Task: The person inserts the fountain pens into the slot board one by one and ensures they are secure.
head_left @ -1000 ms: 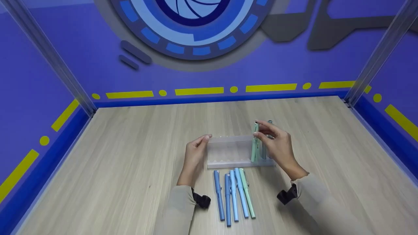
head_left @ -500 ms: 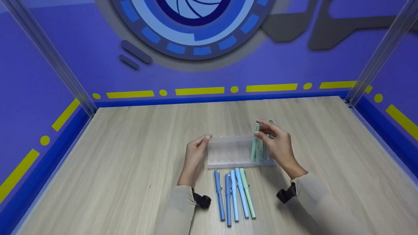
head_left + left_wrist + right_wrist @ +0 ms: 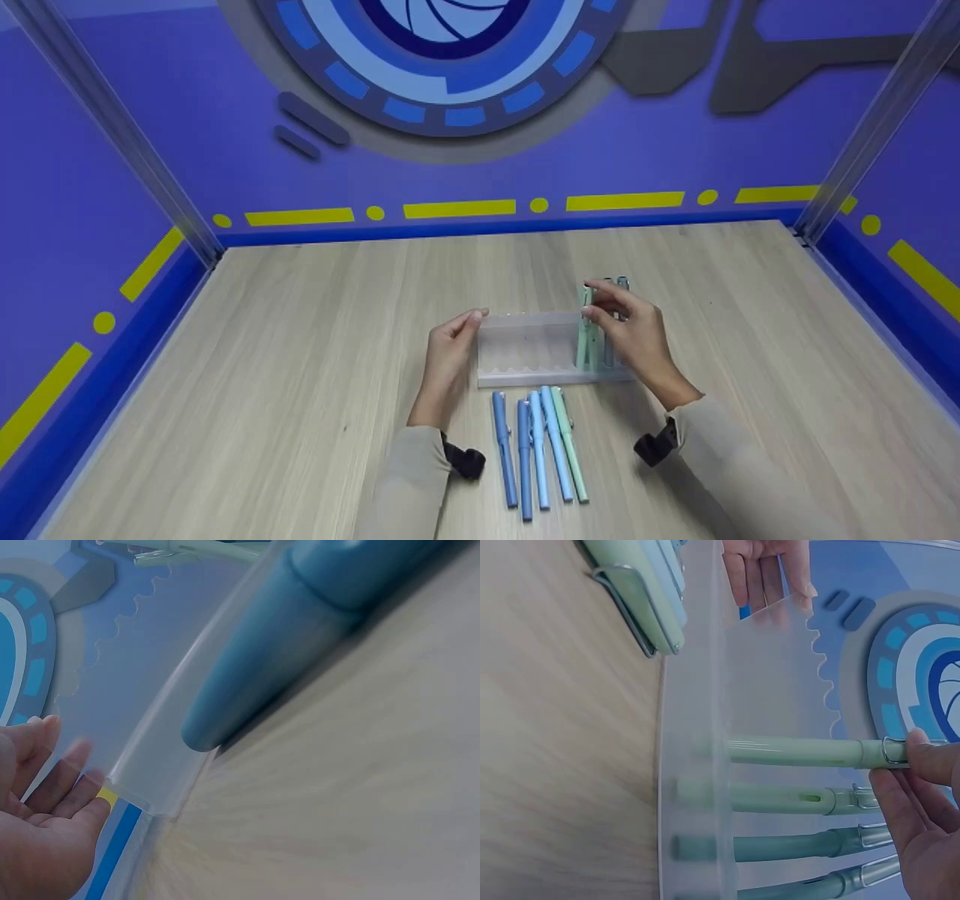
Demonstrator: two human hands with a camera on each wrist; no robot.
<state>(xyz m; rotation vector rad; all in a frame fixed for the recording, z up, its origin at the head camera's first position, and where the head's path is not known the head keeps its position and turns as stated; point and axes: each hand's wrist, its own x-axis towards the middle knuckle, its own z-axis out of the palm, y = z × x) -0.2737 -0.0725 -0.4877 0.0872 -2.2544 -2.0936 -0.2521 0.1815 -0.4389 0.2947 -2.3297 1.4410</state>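
Note:
A clear pen rack point(image 3: 525, 349) with a notched upper edge stands on the table. My left hand point(image 3: 448, 364) holds its left end, fingers and thumb on either side of the sheet. My right hand point(image 3: 643, 341) pinches the capped end of a light green pen point(image 3: 802, 752), upright at the rack with its lower end behind the front lip. Beside it in the rack stand another light green pen point(image 3: 780, 797) and two teal pens, one nearer point(image 3: 787, 847) and one at the edge of the right wrist view point(image 3: 799, 889).
In front of the rack lie two darker blue pens point(image 3: 504, 450), two light blue pens point(image 3: 556, 446) and a light green pen point(image 3: 571, 450), roughly side by side. Blue printed panels point(image 3: 480, 176) close off the back and sides of the wooden table point(image 3: 300, 337).
My right hand has shifted slightly left and down with the light green pen, so the teal pens behind it show more. The left hand stays on the rack.

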